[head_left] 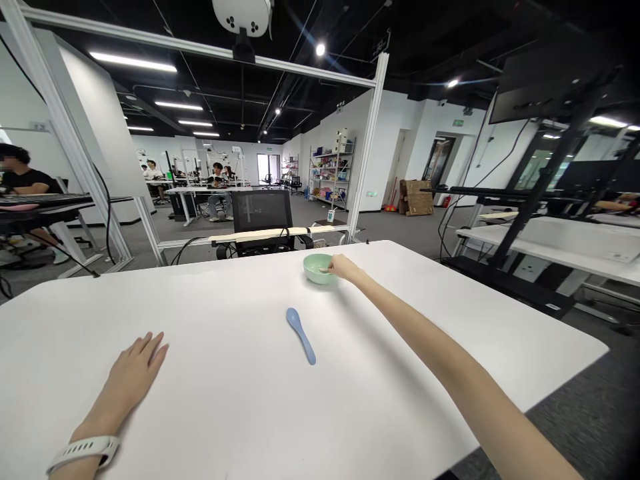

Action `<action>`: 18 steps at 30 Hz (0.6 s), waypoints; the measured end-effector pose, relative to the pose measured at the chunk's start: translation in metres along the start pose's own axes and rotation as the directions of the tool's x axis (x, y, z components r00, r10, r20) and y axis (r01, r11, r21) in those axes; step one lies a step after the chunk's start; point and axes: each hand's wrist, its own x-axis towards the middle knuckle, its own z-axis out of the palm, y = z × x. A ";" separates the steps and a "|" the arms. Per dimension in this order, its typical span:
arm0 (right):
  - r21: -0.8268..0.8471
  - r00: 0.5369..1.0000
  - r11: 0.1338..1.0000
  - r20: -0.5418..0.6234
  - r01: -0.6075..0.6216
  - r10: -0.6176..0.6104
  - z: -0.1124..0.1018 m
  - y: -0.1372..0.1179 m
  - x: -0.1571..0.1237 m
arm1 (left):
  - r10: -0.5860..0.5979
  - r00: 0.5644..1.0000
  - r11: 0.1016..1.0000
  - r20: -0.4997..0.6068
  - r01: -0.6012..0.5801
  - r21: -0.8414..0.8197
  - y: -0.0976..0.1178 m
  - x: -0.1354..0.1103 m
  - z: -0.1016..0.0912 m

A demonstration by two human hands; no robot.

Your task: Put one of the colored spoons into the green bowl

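Observation:
A small mint-green bowl (317, 269) stands near the far edge of the white table (225, 400). My right hand (342, 267) reaches out to it, fingers pinched on the bowl's right rim. A blue spoon (301, 335) lies loose on the table in the middle, bowl end pointing away from me. My left hand (133, 372) rests flat on the table at the near left, fingers stretched out, holding nothing; a white band is on its wrist.
A black office chair (262, 220) stands behind the table's far edge. An aluminium frame (367, 140) rises around the table. A black stand with a screen (545, 173) is at the right. Other people sit at desks (200, 190) in the background.

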 end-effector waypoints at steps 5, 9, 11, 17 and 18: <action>-0.047 1.000 0.999 0.022 -0.004 0.005 0.007 -0.001 0.014 | -0.017 1.000 1.000 -0.016 0.017 -0.001 0.000 0.000 0.001; -0.047 1.000 0.999 -0.013 -0.010 0.010 0.002 0.004 0.013 | -0.021 1.000 1.000 -0.010 0.021 -0.004 0.001 0.000 0.000; -0.021 0.998 1.000 -0.065 0.003 -0.004 -0.001 0.012 0.006 | -0.026 1.000 1.000 0.009 0.026 -0.008 0.002 -0.001 -0.002; 0.151 0.944 0.983 -0.327 0.101 -0.046 0.024 0.061 -0.049 | -0.020 0.999 1.000 0.032 0.021 -0.021 0.008 -0.004 -0.008; 0.168 0.944 0.980 -0.326 0.109 -0.049 0.035 0.070 -0.061 | -0.021 0.999 1.000 0.033 0.021 -0.015 0.009 -0.004 -0.009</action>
